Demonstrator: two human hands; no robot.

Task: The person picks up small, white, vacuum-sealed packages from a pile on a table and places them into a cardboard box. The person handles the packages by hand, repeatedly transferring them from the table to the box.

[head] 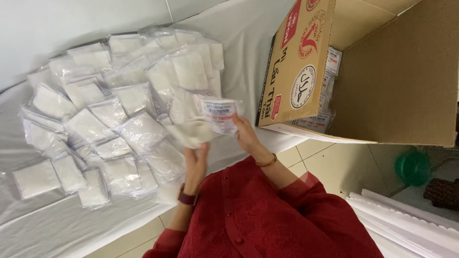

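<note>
left hand (196, 160): frame centre — fingers closed on a white pouch (191, 131)
right hand (245, 134): pinched a labelled packet (219, 113)
box (306, 62): upper right — open

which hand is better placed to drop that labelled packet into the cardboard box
Right, probably. The right hand already holds the labelled packet and is nearer the cardboard box; the left hand is by the packet pile.

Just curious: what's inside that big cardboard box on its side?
Inside the cardboard box, a few stacked white packets with printed labels show near the opening. Its deeper part and how many packets it holds are hidden by the walls.
</note>
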